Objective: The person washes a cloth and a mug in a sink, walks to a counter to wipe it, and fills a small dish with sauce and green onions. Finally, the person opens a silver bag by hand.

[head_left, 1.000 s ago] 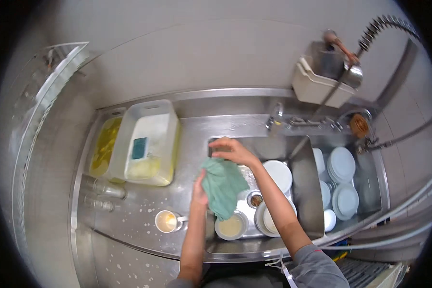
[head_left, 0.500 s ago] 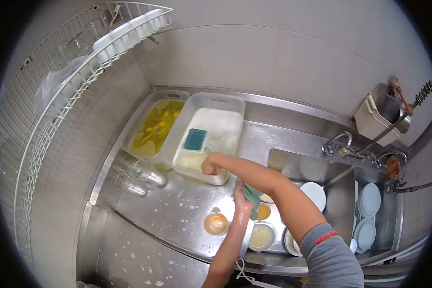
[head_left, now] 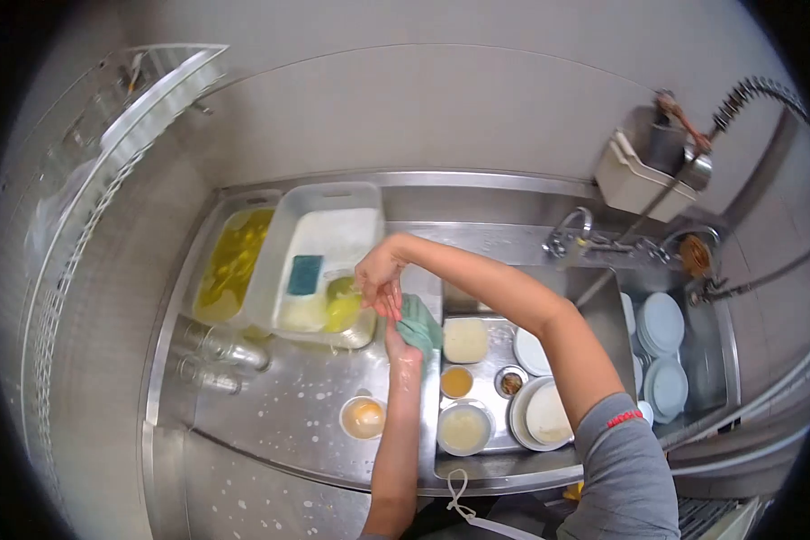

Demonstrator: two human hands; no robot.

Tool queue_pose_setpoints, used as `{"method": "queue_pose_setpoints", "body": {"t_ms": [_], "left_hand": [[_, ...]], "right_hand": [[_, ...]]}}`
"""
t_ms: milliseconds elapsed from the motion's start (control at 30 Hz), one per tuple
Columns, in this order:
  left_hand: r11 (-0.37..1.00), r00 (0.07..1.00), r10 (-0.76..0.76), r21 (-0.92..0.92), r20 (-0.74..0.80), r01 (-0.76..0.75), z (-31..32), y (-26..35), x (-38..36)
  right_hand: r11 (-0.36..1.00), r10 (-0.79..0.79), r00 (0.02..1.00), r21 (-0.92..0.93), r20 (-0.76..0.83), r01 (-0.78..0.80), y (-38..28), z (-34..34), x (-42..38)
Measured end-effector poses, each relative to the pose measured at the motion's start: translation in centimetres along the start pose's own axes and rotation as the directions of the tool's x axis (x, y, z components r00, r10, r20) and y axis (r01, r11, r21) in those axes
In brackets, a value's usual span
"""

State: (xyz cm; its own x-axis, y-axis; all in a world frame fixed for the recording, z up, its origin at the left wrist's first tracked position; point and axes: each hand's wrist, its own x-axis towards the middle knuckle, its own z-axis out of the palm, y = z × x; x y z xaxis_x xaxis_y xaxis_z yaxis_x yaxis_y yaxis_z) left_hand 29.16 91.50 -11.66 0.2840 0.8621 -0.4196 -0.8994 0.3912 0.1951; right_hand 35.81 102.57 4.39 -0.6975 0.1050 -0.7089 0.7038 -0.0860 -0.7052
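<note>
A green cloth [head_left: 419,331] hangs from my left hand [head_left: 401,340], whose fingers are closed on it at the front corner of a clear plastic tub [head_left: 377,202]. My right hand [head_left: 382,277] is over the tub's right side, bent at the wrist, its fingers pointing down and apart. Its fingertips come close to my left fingers; whether they touch cannot be made out. Below and left of it, a yellow sponge [head_left: 342,311] lies in the tub's white sudsy water. A dark green scouring pad [head_left: 305,274] floats farther left.
A second tub [head_left: 270,200] holds yellow liquid. Glass jars [head_left: 234,349] lie on the steel counter, near a bowl [head_left: 362,418] of orange liquid. The right-hand sink [head_left: 549,468] holds bowls and plates; more plates [head_left: 661,322] fill the far basin. A wire rack [head_left: 72,261] hangs left.
My right hand has come up out of the sudsy tub and now hovers by my left hand. The yellow sponge now shows. The head view has shifted, moving the scene left.
</note>
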Motion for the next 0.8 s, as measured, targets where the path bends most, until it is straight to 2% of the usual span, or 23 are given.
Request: {"method": "queue_pose_setpoints", "body": {"t_ms": [33,100,133,167,200,233,267,300,333,367,433,500,533,567,600,633,700,733,767,800], "left_hand": [[0.998,0.996,-0.023,-0.056,0.086,0.028,0.6,-1.0,0.3],[0.982,0.965,-0.057,-0.162,0.255,0.101,1.9,-3.3,0.6],[0.984,0.97,-0.117,-0.108,0.211,0.142,2.5,-4.3,0.6],[0.982,0.972,-0.171,-0.055,0.163,0.182,3.2,-5.4,0.5],[0.975,0.969,-0.22,-0.004,0.11,0.222,3.7,-6.5,0.2],[0.974,0.97,-0.221,0.072,0.1,0.214,4.5,-7.7,-0.4],[0.961,0.952,-0.268,0.106,0.15,0.254,4.8,-8.7,-0.6],[0.946,0.928,-0.315,0.142,0.197,0.291,5.0,-9.3,-0.8],[0.929,0.901,-0.361,0.179,0.239,0.325,5.4,-9.8,-1.2],[0.904,0.885,-0.41,0.228,0.222,0.362,5.4,-10.2,-1.8],[0.845,0.846,-0.499,0.318,0.185,0.429,6.2,-10.9,-3.6],[0.808,0.84,-0.528,0.377,0.126,0.452,4.6,-12.9,-3.3],[0.788,0.835,-0.541,0.405,0.096,0.464,3.7,-14.1,-2.7],[0.755,0.866,-0.5,0.491,0.002,0.435,2.6,-15.7,-1.8],[0.801,0.745,-0.582,0.388,0.324,0.457,0.0,-17.4,0.5],[0.816,0.554,-0.556,0.28,0.62,0.506,-3.7,-19.0,3.8],[0.775,0.241,-0.44,0.231,0.865,0.588,-9.5,-21.1,7.5],[0.755,0.538,-0.655,0.502,0.531,0.423,-6.9,-21.2,5.3],[0.57,0.788,-0.606,0.751,0.108,0.335,-4.1,-21.2,3.4],[0.538,0.889,-0.453,0.774,-0.069,0.334,-4.1,-21.9,2.9]], "right_hand": [[1.0,0.027,0.999,-0.01,-0.03,-0.027,1.3,0.7,-1.6],[0.997,-0.079,0.968,-0.024,-0.24,0.075,5.1,2.1,-3.9],[0.992,-0.13,0.931,-0.044,-0.341,0.122,6.9,3.0,-5.2],[0.973,-0.218,0.805,-0.19,-0.552,0.133,9.0,3.9,-6.8],[0.906,-0.396,0.592,-0.405,-0.702,0.126,12.4,4.5,-7.3],[0.805,-0.569,0.34,-0.591,-0.749,0.044,17.0,4.8,-6.8],[0.681,-0.721,0.081,-0.725,-0.688,-0.101,20.4,5.6,-7.3],[0.881,-0.425,0.35,-0.47,-0.835,-0.05,21.3,7.5,-9.6],[0.985,-0.08,0.593,-0.156,-0.801,-0.078,22.4,9.6,-11.8],[0.996,-0.054,0.484,-0.013,-0.873,0.088,25.1,11.3,-12.7],[0.875,0.073,0.267,0.19,-0.961,0.444,29.8,14.4,-13.4],[0.547,0.165,-0.054,0.046,-0.985,0.836,30.7,17.2,-10.8],[0.342,0.261,-0.193,-0.096,-0.946,0.935,30.1,18.6,-9.1],[0.457,0.219,-0.382,-0.252,-0.898,0.853,28.2,19.8,-7.6],[0.642,0.17,-0.435,-0.235,-0.884,0.729,27.2,20.0,-4.5],[0.796,0.121,-0.485,-0.207,-0.866,0.569,26.2,20.3,-1.3],[0.924,0.217,-0.419,0.047,-0.881,0.38,26.9,20.1,1.4],[0.894,0.315,-0.424,0.117,-0.849,0.432,27.0,20.2,1.0],[0.876,0.393,-0.441,0.183,-0.807,0.446,27.4,20.1,0.4],[0.85,0.467,-0.454,0.245,-0.759,0.466,27.9,20.0,0.0]]}}
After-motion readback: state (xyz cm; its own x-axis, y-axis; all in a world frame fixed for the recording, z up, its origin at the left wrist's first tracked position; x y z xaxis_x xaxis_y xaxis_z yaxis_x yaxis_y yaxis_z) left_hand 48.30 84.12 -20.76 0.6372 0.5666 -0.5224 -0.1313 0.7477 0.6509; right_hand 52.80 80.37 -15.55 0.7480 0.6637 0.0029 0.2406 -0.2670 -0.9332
